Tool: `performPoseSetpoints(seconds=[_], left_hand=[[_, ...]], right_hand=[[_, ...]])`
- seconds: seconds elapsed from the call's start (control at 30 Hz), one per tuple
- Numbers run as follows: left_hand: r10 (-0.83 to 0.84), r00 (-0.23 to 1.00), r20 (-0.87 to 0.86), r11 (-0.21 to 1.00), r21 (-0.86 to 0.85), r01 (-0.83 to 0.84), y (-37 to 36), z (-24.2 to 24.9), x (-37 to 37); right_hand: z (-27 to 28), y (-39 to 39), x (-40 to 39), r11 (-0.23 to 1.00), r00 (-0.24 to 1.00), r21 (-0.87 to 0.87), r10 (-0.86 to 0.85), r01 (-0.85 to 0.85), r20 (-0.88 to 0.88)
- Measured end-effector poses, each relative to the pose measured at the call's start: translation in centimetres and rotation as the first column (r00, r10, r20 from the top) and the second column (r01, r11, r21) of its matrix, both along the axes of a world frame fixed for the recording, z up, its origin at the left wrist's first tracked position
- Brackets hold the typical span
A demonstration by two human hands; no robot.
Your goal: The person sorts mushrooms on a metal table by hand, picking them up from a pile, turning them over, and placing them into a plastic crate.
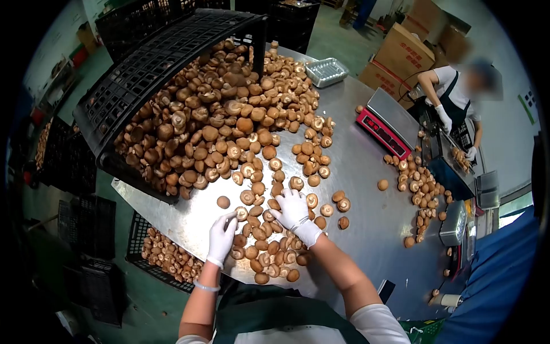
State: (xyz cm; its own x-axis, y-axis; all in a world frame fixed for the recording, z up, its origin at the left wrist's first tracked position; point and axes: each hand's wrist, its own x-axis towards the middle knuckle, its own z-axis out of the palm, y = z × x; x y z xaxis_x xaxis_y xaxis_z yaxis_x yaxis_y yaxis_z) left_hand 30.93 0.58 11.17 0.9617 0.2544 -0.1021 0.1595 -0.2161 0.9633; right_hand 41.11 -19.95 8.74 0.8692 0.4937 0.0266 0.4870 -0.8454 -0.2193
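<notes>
My left hand, in a white glove, is at the left edge of a group of loose brown mushrooms on the metal table. Its fingers are bent, with the tips beside a pale-stemmed mushroom; whether they grip it cannot be told. The gloved right hand lies palm down over the upper right of the same group, fingers spread on the mushrooms. Beyond both hands, a large heap of mushrooms spills from a tipped black crate.
A red scale and a clear plastic tray stand farther off. At right, a co-worker in white gloves is beside more mushrooms. Below the table's left edge sits a crate of mushrooms. Cardboard boxes are behind.
</notes>
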Motion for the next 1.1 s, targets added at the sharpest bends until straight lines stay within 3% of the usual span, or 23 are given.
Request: performPoseSetpoints(seconds=[0.07,0.13,0.2,0.23,0.27,0.33,0.4,0.43,0.47,0.5,0.53,0.57,0.6,0.67,0.7,0.73,0.8,0.87,0.93,1.0,1.07,1.1], left_hand=[[0.010,0.999,-0.035,0.998,0.068,-0.007,0.1,-0.5,2.2],[-0.087,0.970,0.228,0.889,0.457,-0.027,0.2,-2.5,4.6],[-0.151,0.969,0.196,0.829,0.559,0.016,0.3,-3.8,6.6],[-0.199,0.967,0.157,0.785,0.617,0.061,0.2,-3.5,7.2],[-0.240,0.964,0.115,0.738,0.667,0.104,-0.1,-3.3,7.5],[-0.295,0.953,0.069,0.748,0.637,0.185,0.0,-5.3,8.1],[-0.272,0.951,0.146,0.851,0.498,0.167,0.3,-6.5,8.8],[-0.197,0.980,0.031,0.940,0.289,0.180,0.3,-5.8,8.8],[-0.139,0.985,-0.106,0.981,-0.154,0.121,0.3,-5.7,8.8],[-0.111,0.989,-0.102,0.923,-0.379,0.064,0.4,-5.3,8.8],[-0.081,0.991,-0.106,0.814,-0.581,0.004,0.6,-4.7,8.6],[-0.135,0.989,-0.059,0.684,-0.728,0.049,1.0,-4.4,8.4],[-0.132,0.989,-0.069,0.602,-0.798,0.025,1.2,-4.8,8.4],[-0.148,0.987,-0.063,0.465,-0.885,0.014,1.8,-5.1,8.4],[-0.148,0.987,-0.062,0.465,-0.885,0.014,2.2,-5.3,8.1],[-0.109,0.991,-0.073,0.387,-0.922,-0.025,2.3,-4.9,7.7],[-0.071,0.991,-0.110,0.235,-0.968,-0.091,3.1,-5.3,7.4],[-0.026,0.991,-0.133,0.163,-0.979,-0.127,3.8,-4.9,7.0],[-0.022,0.993,-0.116,0.183,-0.977,-0.110,3.8,-4.3,6.9],[0.004,0.992,-0.124,0.286,-0.951,-0.119,3.4,-4.1,7.0],[0.020,0.986,-0.164,0.296,-0.941,-0.163,3.1,-3.9,6.9],[0.017,0.994,-0.112,0.283,-0.952,-0.112,2.9,-3.9,6.9]], right_hand=[[-1.3,1.0,0.2,1.000,0.996,0.026,-0.017,0.015,0.084],[-2.7,1.9,0.4,0.999,0.988,0.033,0.014,-0.019,0.152],[-2.7,1.1,0.9,0.975,0.990,0.206,0.062,-0.087,0.126],[-1.7,0.3,1.3,0.919,0.993,0.395,0.047,0.001,-0.112],[-1.2,-0.4,1.5,0.781,0.988,0.621,0.039,0.065,-0.152],[0.6,-2.0,2.5,0.492,0.908,0.790,-0.004,0.365,-0.418],[0.5,-3.6,4.4,0.265,0.719,0.718,0.113,0.643,-0.685],[0.9,-3.6,5.3,0.468,0.700,0.636,0.050,0.614,-0.713],[1.2,-2.6,5.5,0.553,0.717,0.570,-0.074,0.608,-0.693],[0.7,-1.5,5.5,0.726,0.892,0.567,-0.144,0.389,-0.429],[0.3,-0.3,5.4,0.868,0.984,0.464,-0.135,0.175,-0.119],[0.0,0.6,5.4,0.983,0.993,0.149,-0.100,0.109,-0.066],[-0.2,1.4,5.4,1.000,0.998,-0.009,-0.024,0.024,-0.063],[-1.4,2.3,5.9,0.996,0.995,-0.085,-0.036,0.028,-0.091],[-1.7,2.0,5.9,0.996,0.995,-0.085,-0.035,0.028,-0.090],[-1.7,1.3,5.7,0.996,0.992,0.079,-0.027,0.037,-0.122],[-1.1,-0.7,6.1,0.907,0.959,0.419,0.090,0.033,-0.269],[1.3,-2.0,5.6,0.766,0.734,0.557,0.171,0.321,-0.658],[1.4,-2.8,4.9,0.476,0.583,0.703,0.398,0.529,-0.708],[1.1,-3.6,4.5,0.390,0.528,0.689,0.448,0.610,-0.722],[0.8,-3.0,4.0,0.103,0.544,0.709,0.567,0.698,-0.618],[0.6,-2.5,4.1,0.107,0.541,0.709,0.570,0.697,-0.618]])
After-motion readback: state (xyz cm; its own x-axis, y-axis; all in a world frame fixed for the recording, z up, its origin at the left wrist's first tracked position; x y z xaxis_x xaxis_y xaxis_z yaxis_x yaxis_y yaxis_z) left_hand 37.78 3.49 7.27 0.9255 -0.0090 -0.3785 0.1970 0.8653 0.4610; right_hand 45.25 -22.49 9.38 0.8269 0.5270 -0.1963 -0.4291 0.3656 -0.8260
